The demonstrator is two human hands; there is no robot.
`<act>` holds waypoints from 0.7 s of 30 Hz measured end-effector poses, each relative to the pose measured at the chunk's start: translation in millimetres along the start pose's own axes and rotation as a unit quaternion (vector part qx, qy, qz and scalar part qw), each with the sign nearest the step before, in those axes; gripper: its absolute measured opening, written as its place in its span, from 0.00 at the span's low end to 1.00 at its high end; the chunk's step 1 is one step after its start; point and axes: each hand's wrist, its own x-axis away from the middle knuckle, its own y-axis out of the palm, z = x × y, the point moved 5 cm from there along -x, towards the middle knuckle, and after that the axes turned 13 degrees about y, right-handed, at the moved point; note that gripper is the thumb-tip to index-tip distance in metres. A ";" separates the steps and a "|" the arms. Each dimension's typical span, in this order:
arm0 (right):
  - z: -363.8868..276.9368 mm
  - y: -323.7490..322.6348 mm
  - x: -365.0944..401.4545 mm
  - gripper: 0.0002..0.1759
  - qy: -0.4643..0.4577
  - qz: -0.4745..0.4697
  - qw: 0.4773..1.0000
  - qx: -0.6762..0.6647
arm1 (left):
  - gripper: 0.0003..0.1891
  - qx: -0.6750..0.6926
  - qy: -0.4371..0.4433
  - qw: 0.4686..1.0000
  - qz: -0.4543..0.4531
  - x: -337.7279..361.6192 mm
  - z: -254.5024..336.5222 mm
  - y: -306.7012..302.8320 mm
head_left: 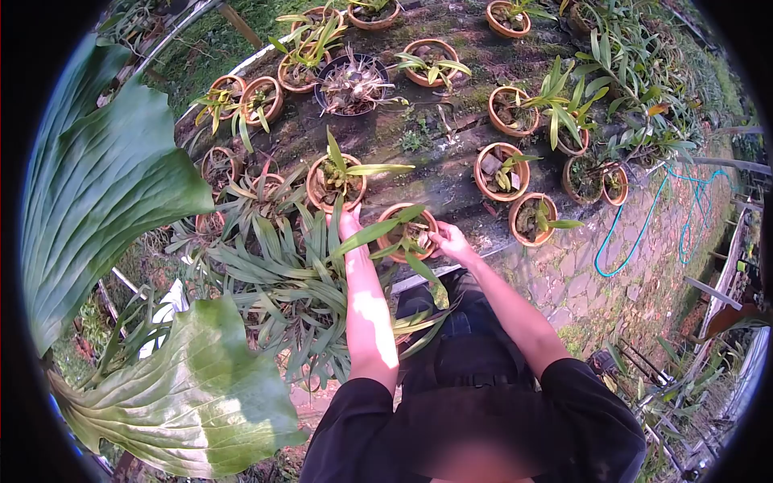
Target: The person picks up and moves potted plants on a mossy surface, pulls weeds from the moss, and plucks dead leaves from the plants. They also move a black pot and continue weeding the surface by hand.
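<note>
Two clay pots with orchid plants are at my hands. The upper clay pot [311,191] holds a plant with a few long green leaves. My left hand [349,224] is at its near side, gripping the wall; the fingertips are partly hidden. Closer to my body is a second clay pot [383,219], whose broad orchid leaves [366,239] spread left over my left wrist. At its right rim, the fingers of my right hand [452,242] are closed on the edge. Pale roots or chunks show inside this pot.
More potted orchids, such as one pot [481,187] at right, stand across the mossy corrugated surface [435,173]. A black pot [324,103] sits farther back. Strappy foliage [282,270] and huge leaves [113,193] crowd the left. A turquoise hose [636,241] lies on stone paving.
</note>
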 end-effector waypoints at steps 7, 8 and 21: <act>-5.7 8.0 -17.3 0.23 0.026 -0.021 0.997 0.066 | 0.12 -0.065 -0.078 0.995 0.003 5.1 37.6 5.1; -4.9 8.0 -19.1 0.23 0.031 -0.026 0.997 0.064 | 0.13 -0.082 -0.090 0.993 0.007 4.5 36.0 3.0; -13.8 30.2 -5.0 0.22 0.038 -0.054 0.993 0.102 | 0.24 -0.424 -0.122 0.863 -0.244 50.6 56.4 -5.1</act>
